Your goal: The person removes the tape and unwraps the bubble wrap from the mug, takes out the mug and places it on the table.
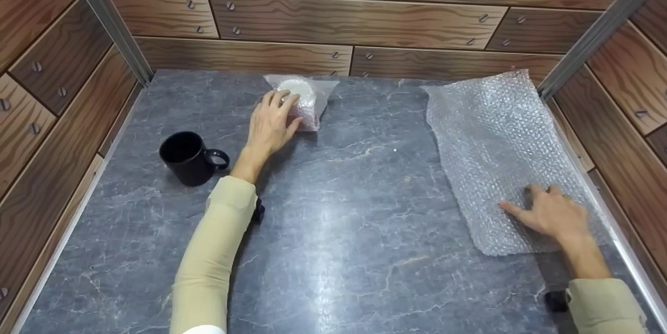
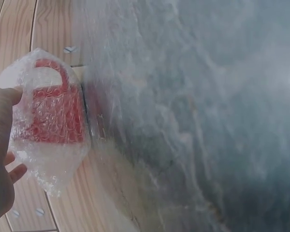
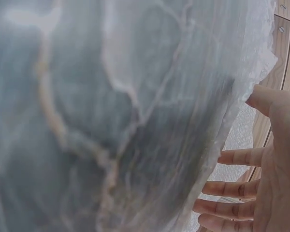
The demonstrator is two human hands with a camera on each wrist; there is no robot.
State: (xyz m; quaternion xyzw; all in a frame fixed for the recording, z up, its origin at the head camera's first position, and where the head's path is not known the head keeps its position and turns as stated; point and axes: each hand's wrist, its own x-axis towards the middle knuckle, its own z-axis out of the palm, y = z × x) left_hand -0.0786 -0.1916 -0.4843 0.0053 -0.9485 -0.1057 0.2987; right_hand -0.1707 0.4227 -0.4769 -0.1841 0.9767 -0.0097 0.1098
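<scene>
At the back of the table a red mug stands inside bubble wrap, its handle showing through the layers in the left wrist view. My left hand is at the left side of this bundle, fingers loosely bent and spread, thumb near its front. In the left wrist view the thumb tip overlaps the wrap's edge. On the right lies a flat sheet of bubble wrap. Over its near right part is my right hand, thumb and fingers spread, fingertips right at the sheet with nothing gripped.
A black mug stands upright on the left, its handle pointing right towards my left forearm. Wood-patterned panels wall the grey marbled table at the back and both sides. Metal posts rise at the back corners.
</scene>
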